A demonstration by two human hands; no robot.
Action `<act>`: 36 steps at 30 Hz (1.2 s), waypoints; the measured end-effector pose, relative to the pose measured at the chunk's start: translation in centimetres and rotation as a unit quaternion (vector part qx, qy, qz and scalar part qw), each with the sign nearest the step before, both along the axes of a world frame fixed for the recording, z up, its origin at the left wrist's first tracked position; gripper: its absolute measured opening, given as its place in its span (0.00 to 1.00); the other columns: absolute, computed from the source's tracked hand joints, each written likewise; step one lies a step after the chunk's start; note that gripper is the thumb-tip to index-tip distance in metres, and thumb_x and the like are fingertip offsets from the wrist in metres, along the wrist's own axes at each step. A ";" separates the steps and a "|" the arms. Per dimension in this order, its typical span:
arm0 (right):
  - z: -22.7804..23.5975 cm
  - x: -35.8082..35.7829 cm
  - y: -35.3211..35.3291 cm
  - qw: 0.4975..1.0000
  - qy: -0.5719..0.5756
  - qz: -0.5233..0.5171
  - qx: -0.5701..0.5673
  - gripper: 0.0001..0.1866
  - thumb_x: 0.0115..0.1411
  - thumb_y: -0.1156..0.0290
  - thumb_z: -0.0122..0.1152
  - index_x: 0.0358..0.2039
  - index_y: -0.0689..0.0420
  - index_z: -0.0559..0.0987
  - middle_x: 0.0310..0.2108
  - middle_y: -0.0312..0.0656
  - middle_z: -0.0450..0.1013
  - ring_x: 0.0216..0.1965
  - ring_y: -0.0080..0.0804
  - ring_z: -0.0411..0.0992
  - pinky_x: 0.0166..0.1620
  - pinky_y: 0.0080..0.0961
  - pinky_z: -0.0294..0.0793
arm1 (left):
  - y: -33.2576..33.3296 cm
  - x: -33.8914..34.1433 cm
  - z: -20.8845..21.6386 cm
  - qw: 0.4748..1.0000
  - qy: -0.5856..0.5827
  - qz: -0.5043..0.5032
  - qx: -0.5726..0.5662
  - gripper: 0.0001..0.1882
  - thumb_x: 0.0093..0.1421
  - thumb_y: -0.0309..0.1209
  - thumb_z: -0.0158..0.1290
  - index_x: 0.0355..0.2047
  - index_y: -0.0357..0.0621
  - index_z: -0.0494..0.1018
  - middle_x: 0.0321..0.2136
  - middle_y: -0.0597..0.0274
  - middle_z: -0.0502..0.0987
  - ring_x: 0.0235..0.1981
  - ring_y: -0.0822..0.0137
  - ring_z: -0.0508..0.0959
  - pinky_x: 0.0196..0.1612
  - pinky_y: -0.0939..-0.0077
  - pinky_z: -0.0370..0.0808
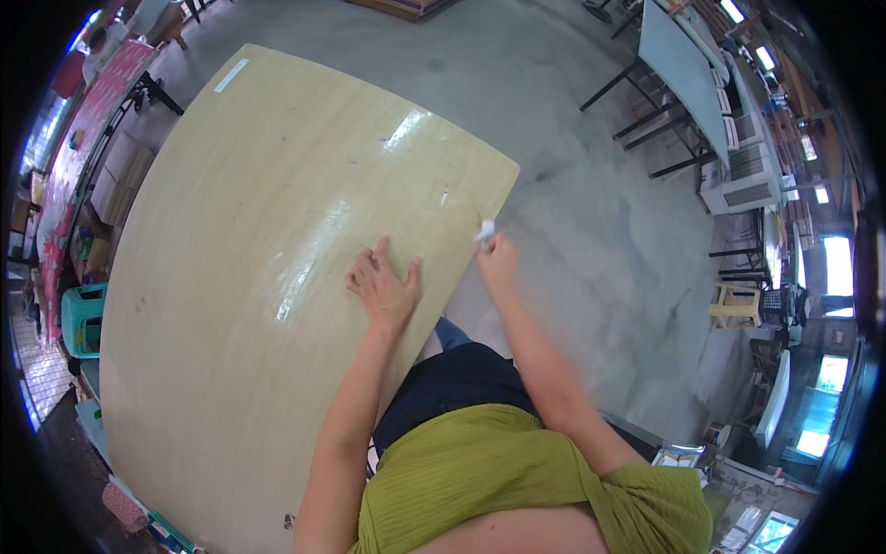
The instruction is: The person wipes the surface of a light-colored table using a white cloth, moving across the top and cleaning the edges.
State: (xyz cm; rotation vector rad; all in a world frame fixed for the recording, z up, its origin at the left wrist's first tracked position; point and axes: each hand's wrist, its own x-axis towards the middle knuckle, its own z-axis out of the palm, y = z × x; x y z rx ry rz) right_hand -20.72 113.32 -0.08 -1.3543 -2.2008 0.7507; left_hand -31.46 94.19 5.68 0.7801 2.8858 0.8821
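Note:
A large pale wooden tabletop [231,212] with a glossy surface spreads out in front of me and to my left. My left hand [383,291] lies on it near its right edge, fingers spread, holding nothing. At that same edge, my right hand [498,263] is closed around a small white and pale grey object [485,233], somewhat blurred, whose kind I cannot make out. It is at the tabletop's rim; whether it touches the wood I cannot tell. A small whitish mark [444,198] shows on the surface just beyond it.
A white strip [231,76] lies at the tabletop's far left corner. On the left are a teal plastic stool [83,321] and a table with a pink patterned cover [83,148]. Grey floor [600,249] extends rightward to a light blue table [683,74] and a cream stool [736,307].

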 end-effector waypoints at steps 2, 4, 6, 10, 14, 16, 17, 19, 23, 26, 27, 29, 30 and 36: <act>0.5 0.2 -3.2 0.998 0.004 0.004 -0.056 0.18 0.46 0.67 0.72 0.19 0.61 0.69 0.18 0.50 0.70 0.20 0.45 0.68 0.27 0.40 0.67 | -0.6 -0.3 -0.4 1.000 0.008 0.009 -0.007 0.34 0.54 0.49 0.57 0.58 0.47 0.65 0.47 0.47 0.66 0.53 0.54 0.64 0.58 0.52 0.51; -1.5 -0.3 2.1 0.998 0.000 -0.033 0.048 0.19 0.47 0.67 0.73 0.19 0.61 0.69 0.18 0.47 0.70 0.19 0.42 0.68 0.25 0.38 0.66 | 0.2 0.2 -0.6 1.000 0.023 -0.004 0.006 0.35 0.54 0.50 0.58 0.58 0.47 0.65 0.46 0.48 0.66 0.52 0.54 0.64 0.58 0.51 0.51; -1.8 -0.6 5.7 0.997 0.032 -0.066 -0.017 0.19 0.48 0.67 0.72 0.19 0.60 0.68 0.17 0.45 0.69 0.19 0.38 0.69 0.23 0.36 0.65 | 1.1 0.3 0.1 1.000 0.012 -0.020 0.001 0.35 0.54 0.50 0.58 0.58 0.47 0.65 0.45 0.49 0.66 0.52 0.54 0.64 0.57 0.51 0.51; -1.0 0.3 2.8 0.994 0.022 0.007 -0.111 0.19 0.51 0.67 0.71 0.19 0.60 0.68 0.16 0.41 0.68 0.19 0.31 0.69 0.22 0.33 0.65 | 0.1 0.1 -0.6 1.000 0.014 -0.003 0.005 0.35 0.53 0.50 0.58 0.58 0.48 0.65 0.44 0.50 0.66 0.51 0.55 0.65 0.56 0.50 0.52; -2.6 1.6 -4.4 0.990 0.004 0.027 -0.138 0.19 0.51 0.66 0.70 0.19 0.62 0.69 0.16 0.44 0.68 0.19 0.37 0.69 0.23 0.37 0.64 | -0.6 -0.4 -0.8 1.000 0.014 0.010 0.000 0.35 0.53 0.50 0.58 0.57 0.49 0.66 0.44 0.51 0.66 0.50 0.55 0.65 0.56 0.50 0.52; -3.1 -0.3 1.4 0.999 -0.010 -0.006 0.047 0.19 0.51 0.64 0.71 0.20 0.62 0.70 0.17 0.47 0.70 0.19 0.43 0.68 0.24 0.39 0.65 | 0.0 -0.2 -0.6 1.000 0.019 0.006 0.007 0.34 0.53 0.50 0.59 0.57 0.49 0.66 0.44 0.51 0.66 0.50 0.55 0.65 0.56 0.50 0.53; -3.0 -0.9 4.8 0.990 -0.020 -0.026 0.138 0.20 0.50 0.63 0.71 0.20 0.63 0.70 0.18 0.49 0.71 0.19 0.45 0.68 0.25 0.40 0.65 | 0.5 0.0 -0.5 1.000 0.020 -0.002 0.014 0.35 0.53 0.50 0.59 0.57 0.49 0.66 0.44 0.51 0.66 0.49 0.55 0.65 0.56 0.50 0.53; -1.4 -2.0 9.7 0.997 -0.014 -0.033 0.074 0.21 0.49 0.62 0.72 0.20 0.63 0.70 0.19 0.52 0.71 0.21 0.51 0.67 0.27 0.42 0.65 | 0.7 -0.2 -0.5 0.999 0.025 -0.012 0.024 0.35 0.53 0.51 0.59 0.57 0.49 0.66 0.44 0.51 0.66 0.49 0.55 0.66 0.55 0.50 0.53; -0.8 -1.1 4.4 0.999 -0.031 0.020 0.036 0.20 0.49 0.64 0.71 0.19 0.62 0.68 0.18 0.50 0.70 0.22 0.45 0.68 0.28 0.41 0.66 | -0.4 -0.6 -0.5 1.000 0.002 0.005 -0.003 0.35 0.52 0.52 0.59 0.57 0.49 0.67 0.44 0.52 0.66 0.48 0.55 0.66 0.55 0.51 0.54; -0.5 -0.5 -0.9 0.998 -0.047 0.032 -0.009 0.19 0.50 0.68 0.70 0.18 0.61 0.67 0.15 0.46 0.67 0.20 0.38 0.68 0.26 0.38 0.66 | -0.8 -0.5 -0.9 1.000 -0.009 0.023 -0.011 0.35 0.52 0.52 0.59 0.57 0.50 0.67 0.45 0.52 0.66 0.49 0.55 0.66 0.55 0.52 0.54; -0.7 -0.5 -1.3 0.999 -0.042 0.028 -0.006 0.19 0.51 0.69 0.70 0.18 0.61 0.66 0.15 0.44 0.67 0.20 0.36 0.68 0.25 0.36 0.66 | -0.8 -0.5 -0.9 1.000 -0.005 0.024 -0.011 0.35 0.52 0.52 0.59 0.56 0.49 0.67 0.44 0.52 0.67 0.49 0.55 0.66 0.55 0.51 0.54; -2.2 -0.1 5.1 0.999 -0.020 -0.012 -0.043 0.18 0.53 0.70 0.69 0.18 0.59 0.66 0.15 0.41 0.67 0.18 0.31 0.67 0.22 0.30 0.65 | 0.1 0.1 -0.3 1.000 0.002 0.000 0.010 0.35 0.51 0.52 0.59 0.56 0.50 0.67 0.44 0.52 0.67 0.48 0.56 0.66 0.55 0.52 0.54; -2.7 0.5 7.4 0.998 -0.005 -0.034 -0.060 0.18 0.53 0.71 0.69 0.18 0.59 0.66 0.15 0.40 0.66 0.18 0.28 0.66 0.20 0.28 0.64 | 0.6 0.1 -0.1 1.000 0.007 -0.012 0.026 0.36 0.51 0.52 0.60 0.56 0.50 0.67 0.44 0.52 0.66 0.48 0.56 0.66 0.55 0.53 0.54; 3.8 -0.3 2.7 0.889 0.194 -0.023 -0.414 0.12 0.59 0.68 0.64 0.25 0.57 0.70 0.21 0.38 0.71 0.19 0.26 0.69 0.22 0.25 0.67 | -0.7 -0.5 0.1 0.999 0.004 -0.001 0.041 0.36 0.50 0.50 0.61 0.57 0.50 0.67 0.44 0.52 0.66 0.49 0.55 0.65 0.56 0.53 0.53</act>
